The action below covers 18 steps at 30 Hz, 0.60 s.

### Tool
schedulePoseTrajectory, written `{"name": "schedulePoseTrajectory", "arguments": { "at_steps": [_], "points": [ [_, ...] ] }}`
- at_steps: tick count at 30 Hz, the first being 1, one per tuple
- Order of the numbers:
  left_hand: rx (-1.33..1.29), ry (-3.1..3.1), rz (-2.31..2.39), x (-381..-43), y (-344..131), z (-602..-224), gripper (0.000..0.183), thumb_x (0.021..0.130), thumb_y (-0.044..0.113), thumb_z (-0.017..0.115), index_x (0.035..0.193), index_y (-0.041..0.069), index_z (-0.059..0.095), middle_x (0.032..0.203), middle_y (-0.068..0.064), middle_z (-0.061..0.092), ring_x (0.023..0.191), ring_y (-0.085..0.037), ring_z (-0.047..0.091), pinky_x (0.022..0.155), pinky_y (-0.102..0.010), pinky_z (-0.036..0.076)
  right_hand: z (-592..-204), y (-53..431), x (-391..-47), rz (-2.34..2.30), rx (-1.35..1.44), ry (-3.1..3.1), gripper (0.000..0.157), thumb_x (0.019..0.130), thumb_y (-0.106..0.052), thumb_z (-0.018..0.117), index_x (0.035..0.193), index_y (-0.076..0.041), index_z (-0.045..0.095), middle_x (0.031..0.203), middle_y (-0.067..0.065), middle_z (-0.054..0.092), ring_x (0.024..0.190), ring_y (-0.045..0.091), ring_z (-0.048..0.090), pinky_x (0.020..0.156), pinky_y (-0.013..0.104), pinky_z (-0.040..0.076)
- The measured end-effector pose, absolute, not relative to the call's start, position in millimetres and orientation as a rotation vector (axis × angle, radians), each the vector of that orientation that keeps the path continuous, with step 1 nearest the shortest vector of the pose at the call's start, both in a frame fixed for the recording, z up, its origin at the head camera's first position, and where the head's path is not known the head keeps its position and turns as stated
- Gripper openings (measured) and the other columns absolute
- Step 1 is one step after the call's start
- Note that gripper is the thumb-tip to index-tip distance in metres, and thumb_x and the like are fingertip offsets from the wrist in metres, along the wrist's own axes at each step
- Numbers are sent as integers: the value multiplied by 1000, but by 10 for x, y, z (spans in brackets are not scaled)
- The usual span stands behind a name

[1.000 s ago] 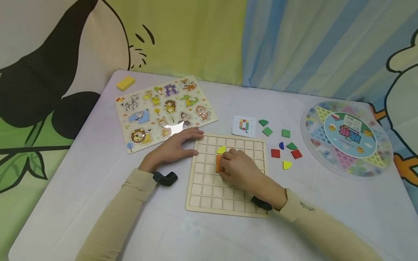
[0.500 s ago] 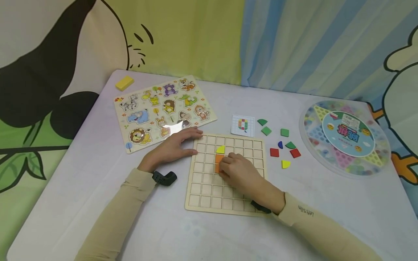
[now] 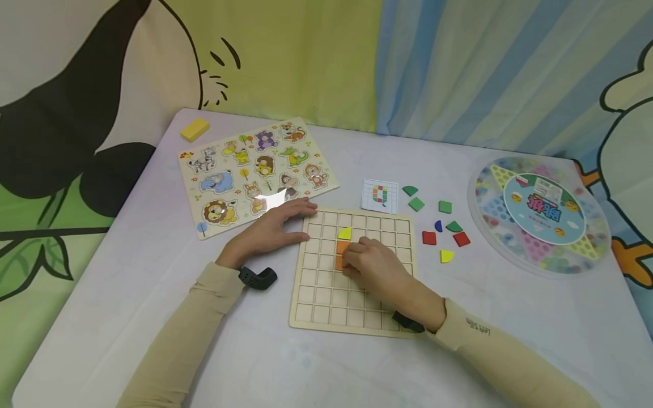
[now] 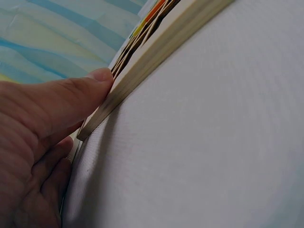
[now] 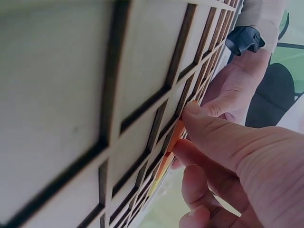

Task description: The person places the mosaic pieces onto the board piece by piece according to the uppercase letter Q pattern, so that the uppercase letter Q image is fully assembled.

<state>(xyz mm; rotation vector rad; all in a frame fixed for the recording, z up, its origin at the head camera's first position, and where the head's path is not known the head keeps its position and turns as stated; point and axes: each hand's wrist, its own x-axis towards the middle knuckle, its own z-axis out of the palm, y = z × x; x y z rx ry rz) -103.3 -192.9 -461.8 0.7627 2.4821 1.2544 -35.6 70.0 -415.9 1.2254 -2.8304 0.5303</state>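
A wooden grid board lies in front of me. On it are a yellow quarter-circle tile and, just below, two orange square tiles in a column. My right hand reaches over the board; its thumb and index finger pinch the lower orange tile, seen in the right wrist view. That hand hides part of the tile and the cells beneath. My left hand rests at the board's upper left corner, fingers extended; in the left wrist view its thumb touches the board's edge.
Right of the board lie loose green, red, blue and yellow tiles. Above it sits a pattern card. An animal puzzle board, a yellow block and a round game box stand farther back.
My right hand stays at the lower orange tile, its fingers shifting only slightly, so more of the upper orange tile shows. The left hand has not visibly moved.
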Motion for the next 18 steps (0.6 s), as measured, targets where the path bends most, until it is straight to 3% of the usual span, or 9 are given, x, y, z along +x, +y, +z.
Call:
{"name": "schedulePoseTrajectory", "arguments": {
  "at_steps": [18],
  "points": [
    [755, 2481, 1238, -1037, -1926, -4623, 53, 89, 28, 73, 137, 14, 55, 152, 1, 42, 148, -20, 25, 121, -45, 22, -4145, 716, -379, 605, 1158, -2922, 8, 80, -13, 81, 82, -10, 73, 83, -3, 66, 77, 14, 57, 68, 26, 53]
  ]
}}
